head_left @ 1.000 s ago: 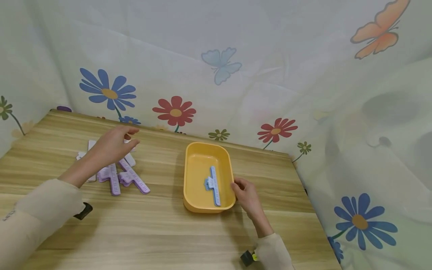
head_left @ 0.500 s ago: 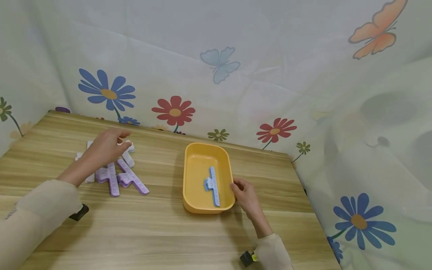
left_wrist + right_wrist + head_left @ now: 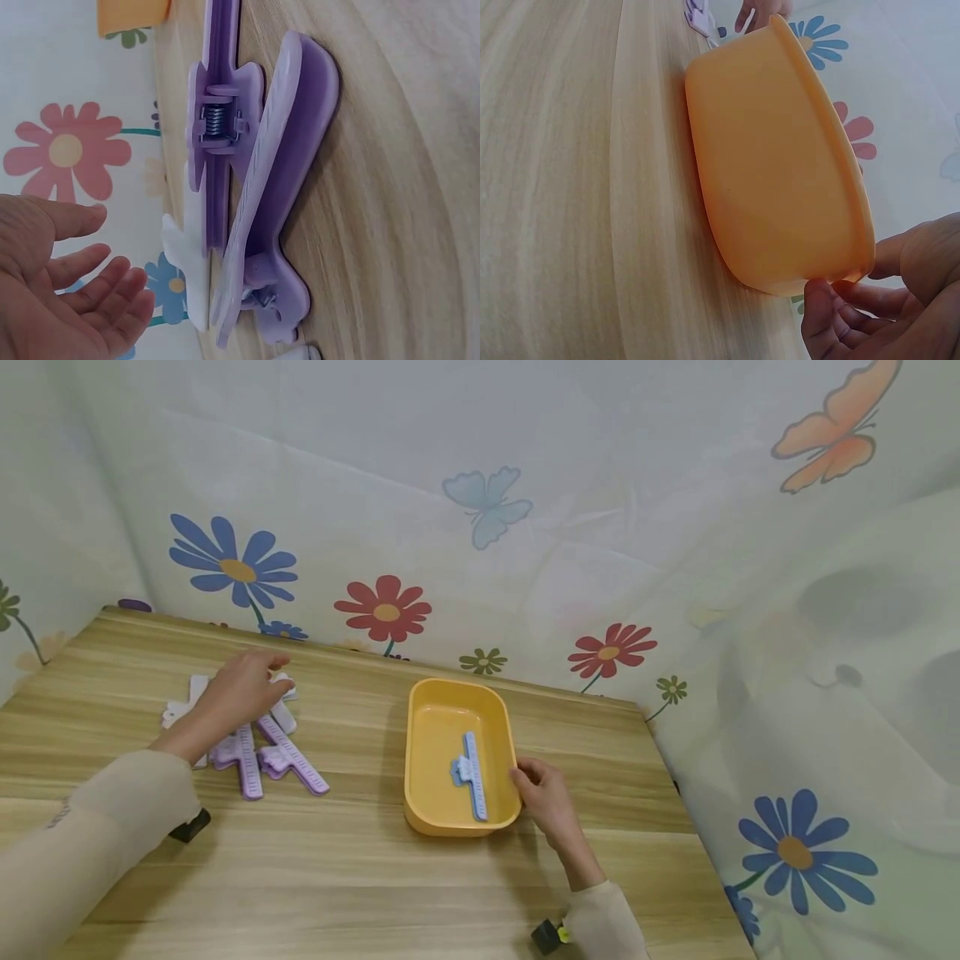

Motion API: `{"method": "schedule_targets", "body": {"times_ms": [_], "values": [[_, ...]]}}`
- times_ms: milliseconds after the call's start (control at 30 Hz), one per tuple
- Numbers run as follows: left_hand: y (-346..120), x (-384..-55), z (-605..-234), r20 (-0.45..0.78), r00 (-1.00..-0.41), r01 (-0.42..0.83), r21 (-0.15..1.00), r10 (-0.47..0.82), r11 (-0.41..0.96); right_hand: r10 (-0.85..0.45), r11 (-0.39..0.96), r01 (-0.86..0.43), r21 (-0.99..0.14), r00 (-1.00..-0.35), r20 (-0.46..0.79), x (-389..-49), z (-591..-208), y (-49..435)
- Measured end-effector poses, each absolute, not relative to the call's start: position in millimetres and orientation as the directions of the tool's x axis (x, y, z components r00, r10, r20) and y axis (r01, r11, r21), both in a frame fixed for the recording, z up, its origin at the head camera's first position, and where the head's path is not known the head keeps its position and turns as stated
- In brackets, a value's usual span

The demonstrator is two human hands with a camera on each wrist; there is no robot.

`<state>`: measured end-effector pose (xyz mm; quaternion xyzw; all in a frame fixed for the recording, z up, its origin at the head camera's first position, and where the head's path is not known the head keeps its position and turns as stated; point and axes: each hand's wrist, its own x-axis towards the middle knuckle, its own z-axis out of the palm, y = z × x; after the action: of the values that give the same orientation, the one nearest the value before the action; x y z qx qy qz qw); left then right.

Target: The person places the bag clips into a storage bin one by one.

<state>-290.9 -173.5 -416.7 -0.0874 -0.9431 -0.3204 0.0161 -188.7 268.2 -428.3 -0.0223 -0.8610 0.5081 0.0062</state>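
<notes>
My left hand (image 3: pixel 242 692) hovers over a group of clips at the table's left, fingers loosely bent and nothing in them. Two purple sealing clips (image 3: pixel 294 758) lie just in front of it; the left wrist view shows a spring on one purple clip (image 3: pixel 217 120). White clips (image 3: pixel 283 714) lie beneath and beside the hand, partly hidden by it. With thumb and fingers, my right hand (image 3: pixel 549 797) pinches the rim of a yellow plastic basin (image 3: pixel 408 768) on its right side. Inside the basin rests one blue sealing clip (image 3: pixel 474 781).
The wooden table (image 3: pixel 337 885) runs back to a hanging cloth (image 3: pixel 360 468) printed with flowers and butterflies. That cloth also closes off the right side. The basin stands right of the clips, with bare wood between them.
My left hand has drawn back slightly to the left and lower over the white clips. The right hand keeps its grip on the basin, and the blue clip lies as before.
</notes>
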Motion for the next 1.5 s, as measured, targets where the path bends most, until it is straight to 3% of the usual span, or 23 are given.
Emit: {"method": "schedule_targets", "body": {"times_ms": [633,1500], "values": [[-172,-306,-429,0.01,-0.993,0.101,0.553,0.114,0.827,0.037,0.466,0.028,-0.884,-0.999,-0.012,-190,-430,270],[-168,-317,-442,0.016,-0.99,0.128,0.507,0.139,0.852,0.028,0.448,0.011,-0.894,-1.0,0.001,-190,-431,270]]}}
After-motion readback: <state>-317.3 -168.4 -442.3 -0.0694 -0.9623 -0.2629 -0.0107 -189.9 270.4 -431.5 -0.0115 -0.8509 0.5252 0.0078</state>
